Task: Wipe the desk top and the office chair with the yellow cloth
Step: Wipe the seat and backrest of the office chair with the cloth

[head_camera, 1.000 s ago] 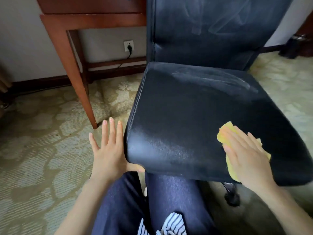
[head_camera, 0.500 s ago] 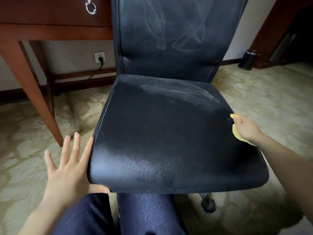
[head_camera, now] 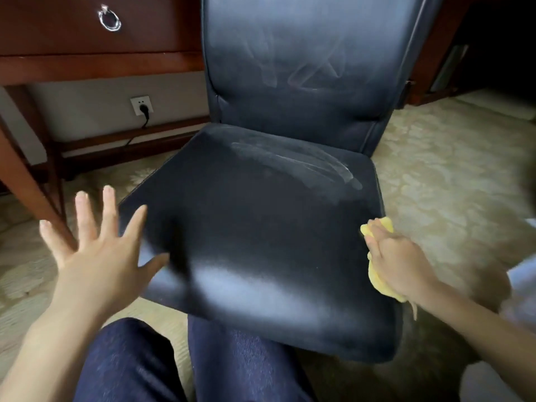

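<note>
yellow cloth [head_camera: 375, 278], one, bunched in right hand [head_camera: 397, 265] on one office chair [head_camera: 261, 227]; left hand [head_camera: 98, 256] splayed, empty

You've got pale patterned carpet [head_camera: 435, 158] (blurred at far right) as the floor, with the dark office chair [head_camera: 261, 227] mid-frame on it and the wooden desk [head_camera: 87, 65] standing at left.

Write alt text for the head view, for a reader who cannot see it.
A person's right hand holds a yellow cloth against the right edge of a dark office chair seat, while the left hand is spread open at its front left corner. Wipe streaks show on seat and backrest; a wooden desk stands behind.
</note>
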Available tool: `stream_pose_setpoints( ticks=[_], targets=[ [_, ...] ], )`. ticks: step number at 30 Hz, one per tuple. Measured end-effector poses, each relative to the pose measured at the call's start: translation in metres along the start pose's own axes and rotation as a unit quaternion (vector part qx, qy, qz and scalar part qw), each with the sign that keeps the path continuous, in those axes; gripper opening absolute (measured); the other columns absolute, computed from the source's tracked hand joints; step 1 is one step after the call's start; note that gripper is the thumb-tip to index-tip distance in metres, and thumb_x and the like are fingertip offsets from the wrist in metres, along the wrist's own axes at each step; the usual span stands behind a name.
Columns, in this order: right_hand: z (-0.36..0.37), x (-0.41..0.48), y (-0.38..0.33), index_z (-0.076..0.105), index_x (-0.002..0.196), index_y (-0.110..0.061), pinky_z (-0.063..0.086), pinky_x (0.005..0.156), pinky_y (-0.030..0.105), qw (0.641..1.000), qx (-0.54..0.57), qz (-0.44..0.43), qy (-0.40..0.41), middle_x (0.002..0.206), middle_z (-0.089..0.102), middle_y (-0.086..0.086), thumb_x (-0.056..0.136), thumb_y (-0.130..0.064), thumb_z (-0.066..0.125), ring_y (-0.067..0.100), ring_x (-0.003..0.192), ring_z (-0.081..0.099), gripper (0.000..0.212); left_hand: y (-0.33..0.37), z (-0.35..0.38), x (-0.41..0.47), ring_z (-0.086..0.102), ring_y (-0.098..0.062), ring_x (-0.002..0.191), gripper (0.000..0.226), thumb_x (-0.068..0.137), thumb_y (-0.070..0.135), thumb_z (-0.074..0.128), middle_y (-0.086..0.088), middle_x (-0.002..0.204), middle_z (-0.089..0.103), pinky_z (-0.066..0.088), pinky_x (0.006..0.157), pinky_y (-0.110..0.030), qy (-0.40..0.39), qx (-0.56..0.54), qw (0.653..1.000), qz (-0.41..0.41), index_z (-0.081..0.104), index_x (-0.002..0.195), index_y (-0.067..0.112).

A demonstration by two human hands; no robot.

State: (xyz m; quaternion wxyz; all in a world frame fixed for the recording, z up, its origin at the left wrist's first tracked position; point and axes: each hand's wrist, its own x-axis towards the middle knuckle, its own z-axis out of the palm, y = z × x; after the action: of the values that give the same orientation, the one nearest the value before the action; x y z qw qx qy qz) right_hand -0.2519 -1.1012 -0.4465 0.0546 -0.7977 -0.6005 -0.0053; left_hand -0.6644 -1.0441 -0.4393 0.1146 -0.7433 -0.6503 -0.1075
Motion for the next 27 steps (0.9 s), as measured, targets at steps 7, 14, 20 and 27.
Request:
stream_pose_setpoints(
  ticks=[7, 14, 20, 27],
  targets=[
    [0.014, -0.052, -0.03, 0.049, 0.131, -0.012, 0.032, 0.109, 0.032, 0.966, 0.056, -0.244, 0.055, 0.138, 0.05, 0.0, 0.103, -0.027, 0.012, 0.021, 0.136, 0.037, 0.049, 0.114, -0.014, -0.004, 0.036, -0.048, 0.131, 0.063, 0.082, 0.046, 0.035, -0.023, 0.143, 0.042, 0.03, 0.088, -0.077, -0.01, -0.045, 0.995, 0.084, 0.057, 0.128, 0.009],
    [0.026, -0.043, -0.058, 0.061, 0.125, -0.01, 0.026, 0.115, 0.033, 0.89, 0.116, -0.426, 0.115, 0.134, 0.056, 0.0, 0.102, -0.022, 0.034, 0.015, 0.138, 0.036, 0.038, 0.155, -0.005, -0.01, -0.036, -0.014, 0.134, 0.078, 0.08, 0.056, -0.011, 0.003, 0.157, -0.022, -0.014, 0.111, -0.052, -0.066, -0.173, 0.981, 0.051, -0.001, 0.152, 0.029],
    [0.03, -0.008, -0.04, 0.062, 0.124, -0.013, 0.024, 0.116, 0.027, 0.93, 0.143, -0.309, 0.141, 0.132, 0.058, -0.001, 0.096, -0.02, 0.041, 0.012, 0.133, 0.042, 0.036, 0.142, 0.012, -0.009, -0.028, -0.008, 0.139, 0.077, 0.084, 0.061, -0.003, 0.009, 0.157, -0.012, -0.021, 0.112, -0.036, -0.044, -0.23, 0.972, 0.033, 0.016, 0.151, 0.029],
    [0.006, 0.048, 0.008, 0.062, 0.111, -0.011, 0.039, 0.098, 0.032, 0.985, 0.101, -0.113, 0.078, 0.122, 0.055, 0.003, 0.097, -0.015, 0.028, 0.025, 0.113, 0.052, 0.037, 0.145, 0.014, -0.007, -0.022, -0.011, 0.143, 0.079, 0.083, 0.062, -0.001, 0.005, 0.16, 0.0, -0.017, 0.114, -0.038, -0.036, -0.235, 0.97, 0.042, 0.025, 0.15, 0.027]
  ],
)
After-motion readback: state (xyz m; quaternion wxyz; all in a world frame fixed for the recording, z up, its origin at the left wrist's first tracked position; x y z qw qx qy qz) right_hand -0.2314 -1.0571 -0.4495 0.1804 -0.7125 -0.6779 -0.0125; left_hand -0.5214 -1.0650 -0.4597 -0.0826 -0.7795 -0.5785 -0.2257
